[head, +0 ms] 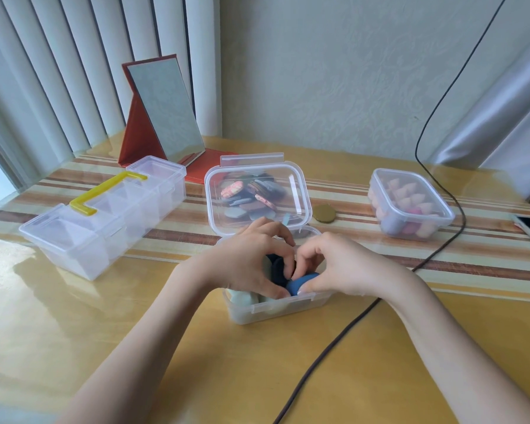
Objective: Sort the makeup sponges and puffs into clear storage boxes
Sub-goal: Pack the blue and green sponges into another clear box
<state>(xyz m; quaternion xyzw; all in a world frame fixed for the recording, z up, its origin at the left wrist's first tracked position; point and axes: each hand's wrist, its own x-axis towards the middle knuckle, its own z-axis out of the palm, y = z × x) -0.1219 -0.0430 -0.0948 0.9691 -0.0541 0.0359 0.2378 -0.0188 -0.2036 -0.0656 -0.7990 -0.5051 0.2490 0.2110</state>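
Hands met over the open clear box (276,310) near you on the table (196,347). Your left hand (251,258) and right hand (337,264) both pinched a blue sponge (299,284) at its top, among other sponges.

Tabletop (74,347) looks like glossy yellow wood under a shiny clear sheet, storage boxes (104,240) are clear smooth plastic, blue sponge (297,286) looks matt.
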